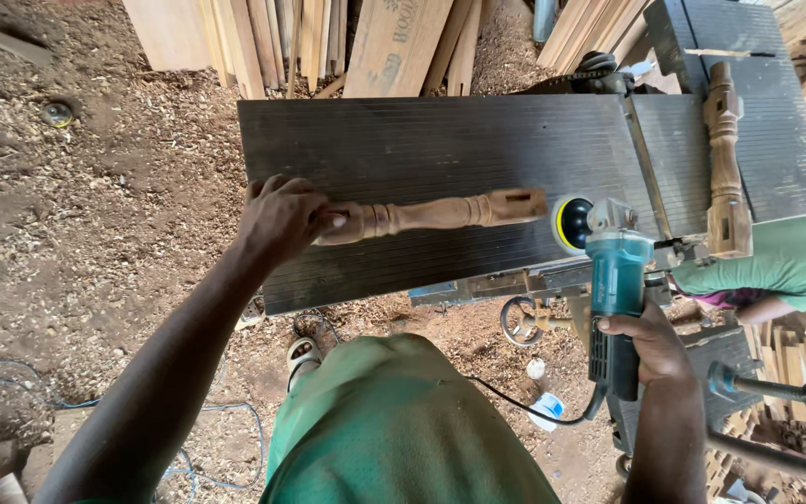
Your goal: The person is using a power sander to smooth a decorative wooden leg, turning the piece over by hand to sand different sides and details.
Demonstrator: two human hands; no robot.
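Sawdust and shavings cover the floor [95, 233] at the left of the view, with a blue cable [235, 411] trailing across it.

Left hand [282, 217]: arm stretched forward and up from the lower left, palm down, fingers curled and clamped over the near end of the turned wooden spindle [436, 215], pinning it to the surface.

Turned wooden spindle: lies flat on the dark ribbed machine table [422, 140], long axis running left to right, very slightly raised toward the right. Held end at the left; free squared end, with a slot cut in it, at the right.

Angle grinder [613, 271]: teal body, black handle, yellow-and-black sanding pad [571, 224] at its head. The pad faces the spindle's squared end and stands just beside it; whether they touch cannot be told.

Right hand [650, 350]: forearm rising from the lower right, fingers wrapped shut around the grinder's handle, tool pointed away from the body. This hand is the nearer to the spindle's free end.

Second spindle [725, 159]: lies on the farther table section [776, 168], long axis running away from the viewer, well apart from both hands.

Another person's green sleeve [785, 261] at the right edge.

Planks [394, 42] stacked beyond the table.
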